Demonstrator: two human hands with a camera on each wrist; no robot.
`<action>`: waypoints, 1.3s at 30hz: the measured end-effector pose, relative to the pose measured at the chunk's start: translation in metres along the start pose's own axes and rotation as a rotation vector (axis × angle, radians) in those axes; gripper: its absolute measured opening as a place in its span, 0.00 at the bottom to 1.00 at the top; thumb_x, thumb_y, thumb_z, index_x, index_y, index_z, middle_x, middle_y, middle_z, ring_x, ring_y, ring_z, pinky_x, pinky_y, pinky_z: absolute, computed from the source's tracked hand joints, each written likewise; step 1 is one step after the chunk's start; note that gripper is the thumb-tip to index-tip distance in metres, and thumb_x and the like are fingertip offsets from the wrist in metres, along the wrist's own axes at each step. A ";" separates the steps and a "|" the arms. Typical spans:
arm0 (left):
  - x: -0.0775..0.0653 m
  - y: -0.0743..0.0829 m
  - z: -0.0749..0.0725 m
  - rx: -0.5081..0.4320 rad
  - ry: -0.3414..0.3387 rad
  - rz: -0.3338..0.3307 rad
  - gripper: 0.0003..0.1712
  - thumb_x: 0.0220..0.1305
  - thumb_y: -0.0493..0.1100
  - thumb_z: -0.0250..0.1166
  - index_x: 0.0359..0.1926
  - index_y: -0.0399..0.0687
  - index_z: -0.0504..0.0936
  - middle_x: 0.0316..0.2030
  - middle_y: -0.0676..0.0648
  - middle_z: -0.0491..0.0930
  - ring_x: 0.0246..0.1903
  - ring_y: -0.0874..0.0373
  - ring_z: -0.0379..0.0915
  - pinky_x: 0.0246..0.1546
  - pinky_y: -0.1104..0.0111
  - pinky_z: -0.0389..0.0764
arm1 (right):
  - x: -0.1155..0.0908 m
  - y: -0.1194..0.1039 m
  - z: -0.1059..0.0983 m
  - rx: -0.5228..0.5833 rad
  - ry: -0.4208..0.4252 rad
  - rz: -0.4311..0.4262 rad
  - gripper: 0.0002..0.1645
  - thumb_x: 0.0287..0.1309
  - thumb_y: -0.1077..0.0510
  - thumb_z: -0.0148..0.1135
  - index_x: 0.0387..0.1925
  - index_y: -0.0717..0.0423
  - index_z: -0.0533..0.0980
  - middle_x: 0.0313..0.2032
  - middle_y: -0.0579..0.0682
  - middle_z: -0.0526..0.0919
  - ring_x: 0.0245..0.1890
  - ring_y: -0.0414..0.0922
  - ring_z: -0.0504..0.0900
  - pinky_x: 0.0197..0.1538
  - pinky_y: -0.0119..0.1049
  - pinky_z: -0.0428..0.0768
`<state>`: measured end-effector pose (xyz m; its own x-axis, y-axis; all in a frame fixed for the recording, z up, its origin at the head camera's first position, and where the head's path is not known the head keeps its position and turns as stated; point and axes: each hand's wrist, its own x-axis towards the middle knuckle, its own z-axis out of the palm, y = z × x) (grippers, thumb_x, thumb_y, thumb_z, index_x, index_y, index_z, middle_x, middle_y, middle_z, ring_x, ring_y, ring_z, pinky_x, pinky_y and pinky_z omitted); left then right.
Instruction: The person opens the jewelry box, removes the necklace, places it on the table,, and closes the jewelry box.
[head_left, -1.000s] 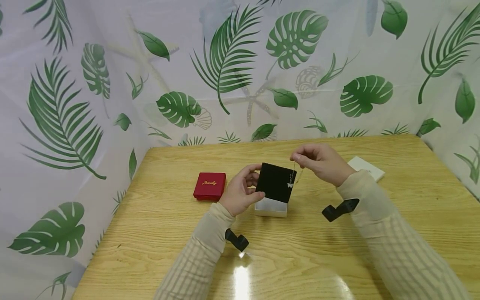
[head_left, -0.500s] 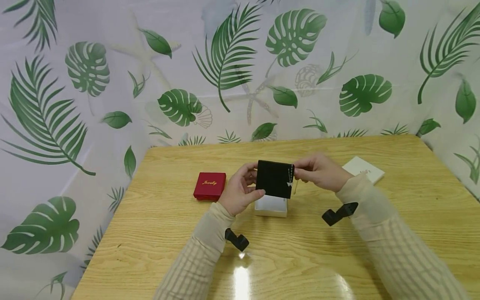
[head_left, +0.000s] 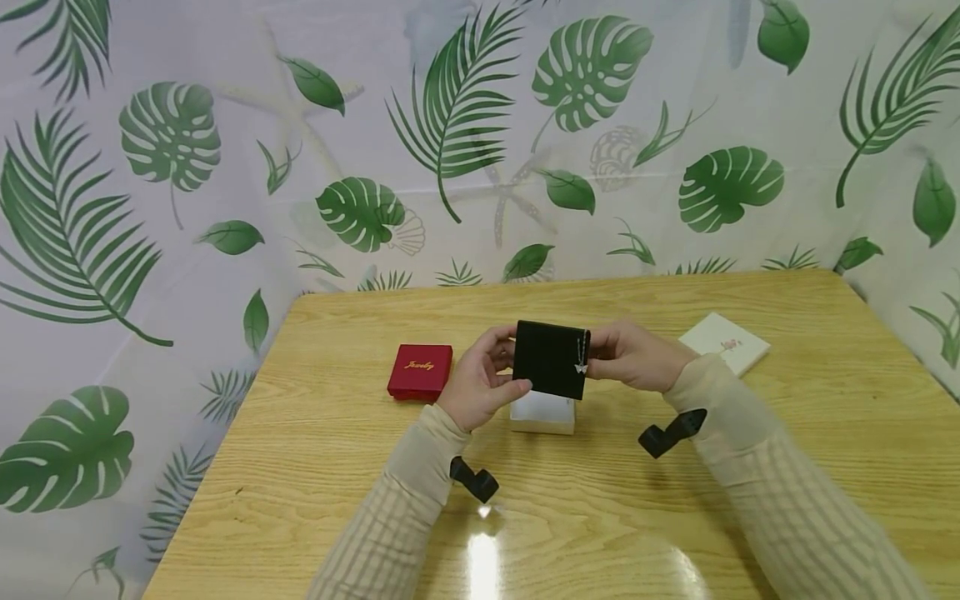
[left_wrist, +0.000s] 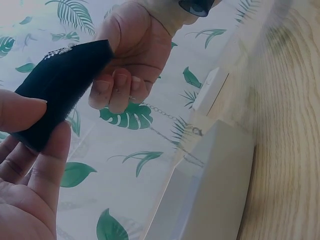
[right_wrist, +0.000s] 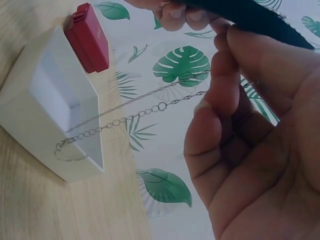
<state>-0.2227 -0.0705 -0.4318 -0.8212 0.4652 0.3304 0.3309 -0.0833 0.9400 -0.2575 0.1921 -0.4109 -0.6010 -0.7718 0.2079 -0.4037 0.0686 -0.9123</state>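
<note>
My left hand (head_left: 476,385) pinches the black jewelry box insert (head_left: 550,358) at its left edge, thumb in front and fingers behind. The insert stands tilted up over an open white box (head_left: 542,423) on the table. A fine necklace (head_left: 581,367) with a small butterfly-like pendant lies against the insert's right side. My right hand (head_left: 637,358) is at that right edge, its fingers curled on the necklace and partly hidden behind the insert. In the right wrist view, a loop of the necklace chain (right_wrist: 117,122) hangs from those fingers across the white box's opening.
On the left of the table (head_left: 337,467) sits a closed red box (head_left: 420,368) with gold lettering. A white lid (head_left: 723,335) with a small pink print lies behind my right wrist. Leaf-patterned cloth (head_left: 480,125) stands along the back and sides.
My right hand has come down from above to the insert's right edge, bringing the necklace against it. The insert has been turned slightly more level and squarer. My left hand keeps its grip.
</note>
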 end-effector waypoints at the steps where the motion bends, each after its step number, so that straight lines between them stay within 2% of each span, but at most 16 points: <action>1: 0.000 0.000 0.000 -0.001 0.000 -0.001 0.34 0.57 0.24 0.63 0.64 0.34 0.63 0.47 0.33 0.74 0.42 0.55 0.74 0.44 0.63 0.80 | 0.000 0.001 0.000 0.013 0.001 -0.006 0.12 0.65 0.68 0.55 0.48 0.67 0.79 0.47 0.44 0.84 0.47 0.40 0.81 0.47 0.35 0.80; 5: 0.000 0.001 -0.001 -0.007 0.003 -0.005 0.34 0.57 0.23 0.63 0.63 0.34 0.63 0.48 0.33 0.74 0.42 0.54 0.74 0.44 0.63 0.80 | -0.001 0.002 0.001 0.027 0.011 -0.014 0.13 0.65 0.68 0.55 0.46 0.55 0.82 0.45 0.44 0.84 0.46 0.38 0.81 0.46 0.33 0.80; 8: 0.000 0.002 -0.001 -0.012 0.003 -0.006 0.34 0.57 0.23 0.64 0.64 0.34 0.63 0.48 0.33 0.74 0.42 0.54 0.74 0.45 0.63 0.80 | 0.000 0.003 0.002 0.037 0.010 -0.020 0.14 0.65 0.68 0.56 0.46 0.53 0.82 0.45 0.43 0.84 0.45 0.38 0.81 0.45 0.33 0.80; 13: 0.000 0.002 -0.001 -0.025 -0.005 -0.001 0.34 0.57 0.23 0.63 0.64 0.33 0.62 0.48 0.32 0.73 0.42 0.55 0.74 0.45 0.63 0.80 | 0.003 0.006 0.005 0.093 -0.034 -0.044 0.17 0.63 0.71 0.56 0.46 0.52 0.82 0.46 0.44 0.84 0.46 0.39 0.82 0.45 0.34 0.80; 17: 0.001 0.002 -0.002 -0.031 -0.005 0.000 0.34 0.56 0.22 0.63 0.64 0.33 0.62 0.48 0.31 0.72 0.42 0.55 0.74 0.45 0.63 0.80 | 0.003 0.007 0.006 0.027 -0.032 -0.030 0.13 0.62 0.73 0.54 0.40 0.60 0.82 0.38 0.42 0.85 0.38 0.35 0.80 0.41 0.32 0.79; 20: 0.001 0.003 -0.002 -0.040 0.003 -0.003 0.34 0.56 0.22 0.63 0.64 0.33 0.62 0.48 0.32 0.73 0.42 0.55 0.74 0.45 0.63 0.80 | 0.001 0.006 0.005 -0.085 0.003 0.008 0.10 0.63 0.73 0.52 0.35 0.67 0.80 0.29 0.42 0.81 0.30 0.35 0.75 0.36 0.32 0.76; 23: 0.001 0.003 -0.002 -0.042 0.008 -0.009 0.34 0.56 0.23 0.63 0.63 0.34 0.63 0.48 0.33 0.73 0.42 0.54 0.74 0.45 0.63 0.80 | -0.001 0.002 0.002 -0.180 0.061 0.081 0.10 0.66 0.69 0.52 0.37 0.66 0.80 0.26 0.45 0.78 0.26 0.39 0.72 0.32 0.34 0.73; 30: 0.002 0.001 -0.004 -0.016 -0.008 0.000 0.34 0.57 0.23 0.63 0.64 0.34 0.63 0.48 0.34 0.73 0.43 0.54 0.74 0.44 0.64 0.80 | -0.003 -0.013 -0.006 -0.235 0.190 0.220 0.11 0.69 0.61 0.53 0.37 0.61 0.80 0.28 0.53 0.77 0.26 0.44 0.70 0.29 0.35 0.70; 33: 0.002 0.001 -0.004 -0.006 -0.015 -0.007 0.34 0.56 0.23 0.63 0.63 0.34 0.63 0.48 0.34 0.73 0.43 0.54 0.74 0.44 0.64 0.80 | -0.003 -0.018 -0.009 -0.263 0.249 0.254 0.13 0.69 0.58 0.53 0.43 0.61 0.81 0.32 0.54 0.80 0.30 0.46 0.74 0.32 0.35 0.74; 37: 0.002 0.000 -0.004 0.003 -0.026 -0.025 0.33 0.57 0.24 0.63 0.63 0.35 0.64 0.49 0.34 0.74 0.43 0.54 0.74 0.44 0.63 0.80 | -0.001 -0.024 -0.013 -0.326 0.289 0.268 0.17 0.69 0.54 0.54 0.51 0.58 0.80 0.40 0.53 0.83 0.34 0.48 0.77 0.37 0.37 0.78; 39: 0.002 0.000 -0.004 0.010 -0.032 -0.032 0.33 0.57 0.24 0.63 0.63 0.36 0.65 0.49 0.35 0.74 0.43 0.54 0.74 0.45 0.62 0.80 | 0.000 -0.026 -0.015 -0.333 0.296 0.254 0.17 0.69 0.54 0.54 0.51 0.58 0.81 0.42 0.52 0.83 0.35 0.47 0.77 0.39 0.37 0.79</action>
<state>-0.2264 -0.0735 -0.4309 -0.8161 0.4955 0.2975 0.3097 -0.0597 0.9489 -0.2572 0.1999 -0.3822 -0.8586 -0.4961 0.1294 -0.3887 0.4651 -0.7954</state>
